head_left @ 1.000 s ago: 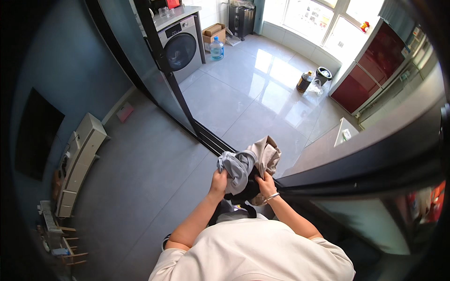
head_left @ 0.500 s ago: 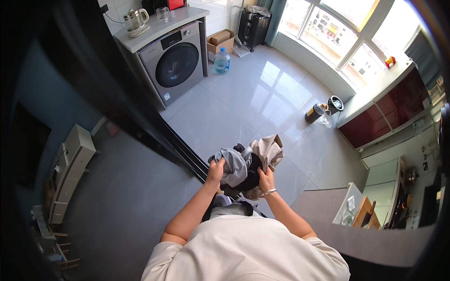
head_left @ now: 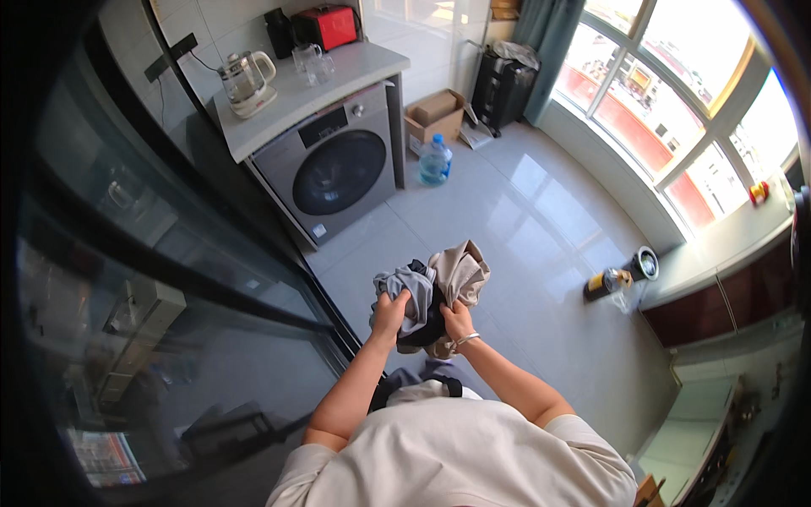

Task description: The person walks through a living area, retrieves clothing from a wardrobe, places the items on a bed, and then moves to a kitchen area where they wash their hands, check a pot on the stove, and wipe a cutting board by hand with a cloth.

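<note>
A bundle of crumpled clothes (head_left: 438, 291) in grey, black and beige is held in front of my body at waist height. My left hand (head_left: 390, 314) is closed on the grey clothes (head_left: 412, 293) at the left side of the bundle. With my right hand (head_left: 457, 319) I grip the beige and black part; a bracelet circles that wrist. The lower side of the bundle is partly hidden by my hands. Ahead and to the left stands a grey front-loading washing machine (head_left: 331, 169), its round dark door closed, under a counter (head_left: 351, 72).
On the counter are a glass kettle (head_left: 247, 83), glass cups and a red appliance (head_left: 328, 28). A water bottle (head_left: 435, 160), cardboard box (head_left: 435, 118) and black suitcase (head_left: 503, 84) stand beyond the washer. A dark-framed glass door (head_left: 203, 279) runs along my left; a bin (head_left: 644, 264) stands right.
I have moved forward through the doorway, so the washing machine and counter appear nearer. Both hands keep their hold on the clothes.
</note>
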A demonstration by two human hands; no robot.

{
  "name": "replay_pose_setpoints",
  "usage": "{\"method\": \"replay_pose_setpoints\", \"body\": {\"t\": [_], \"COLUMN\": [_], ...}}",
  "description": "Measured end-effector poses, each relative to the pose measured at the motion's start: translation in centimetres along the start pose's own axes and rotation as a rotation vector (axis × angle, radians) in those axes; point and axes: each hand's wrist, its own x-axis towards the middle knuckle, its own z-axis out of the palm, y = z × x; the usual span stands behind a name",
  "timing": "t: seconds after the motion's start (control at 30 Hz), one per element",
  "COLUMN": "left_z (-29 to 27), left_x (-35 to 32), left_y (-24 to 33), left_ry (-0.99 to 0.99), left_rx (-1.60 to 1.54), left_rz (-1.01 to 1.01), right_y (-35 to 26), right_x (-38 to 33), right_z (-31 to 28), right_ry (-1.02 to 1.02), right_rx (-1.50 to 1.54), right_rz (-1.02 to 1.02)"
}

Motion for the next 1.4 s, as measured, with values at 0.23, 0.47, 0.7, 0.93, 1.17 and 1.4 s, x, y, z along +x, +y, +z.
{"method": "replay_pose_setpoints", "body": {"t": [0.23, 0.47, 0.7, 0.93, 1.17, 1.4], "left_z": [-1.9, -5.5, -4.7, 12.9, 31.0, 49.1], "left_x": [15.9, 31.5, 39.2, 32.1, 22.9, 9.9], "left_y": [6.5, 9.2, 4.4, 2.8, -2.6, -7.7], "left_ry": [0.080, 0.133, -0.061, -0.764, -1.357, -1.740], "left_rx": [-0.064, 0.254, 0.953, 0.845, 0.830, 0.834], "left_rz": [0.026, 0.139, 0.192, 0.318, 0.214, 0.264], "right_y": [-5.9, -10.0, -5.4, -4.0, -0.1, 4.8], "right_x": [18.0, 32.3, 38.3, 29.3, 21.4, 10.5], "right_z": [8.6, 15.8, 7.9, -3.6, -17.3, -35.9], "right_ry": [-0.107, -0.327, -0.287, 0.022, 0.317, 0.537], "right_rx": [-0.160, -0.521, -0.250, 0.462, 1.194, 1.442], "right_rz": [-0.037, -0.024, 0.381, 0.824, 0.619, 0.385]}}
